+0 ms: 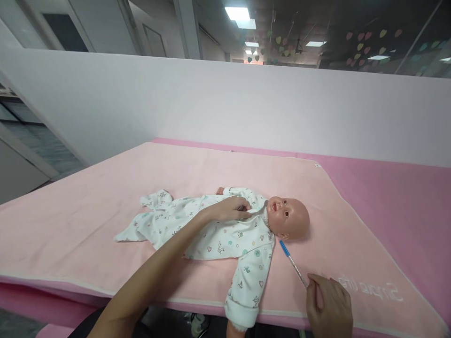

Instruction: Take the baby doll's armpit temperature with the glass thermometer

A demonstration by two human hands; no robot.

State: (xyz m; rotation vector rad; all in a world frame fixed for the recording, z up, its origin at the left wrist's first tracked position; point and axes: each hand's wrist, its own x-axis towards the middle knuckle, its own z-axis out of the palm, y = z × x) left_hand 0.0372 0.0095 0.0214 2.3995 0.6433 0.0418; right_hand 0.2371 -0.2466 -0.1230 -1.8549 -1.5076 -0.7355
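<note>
A bald baby doll (291, 218) lies on its back, head to the right, dressed in a white printed romper (225, 237). My left hand (232, 209) is at the doll's chest, its curled fingers closed on the edge of the romper's front opening near the collar. In the lower right, my right hand (329, 303) pinches the end of a thin thermometer (294, 266) between thumb and forefinger. Its blue end points towards the doll's neck and shoulder, apart from the doll. The doll's near sleeve hangs over the table's front edge.
A peach-pink mat (88, 211) with white edging covers the pink table (405, 202). A white partition (246, 108) rises behind it, with glass and heart stickers above. A shoe (199, 325) shows on the floor below the front edge.
</note>
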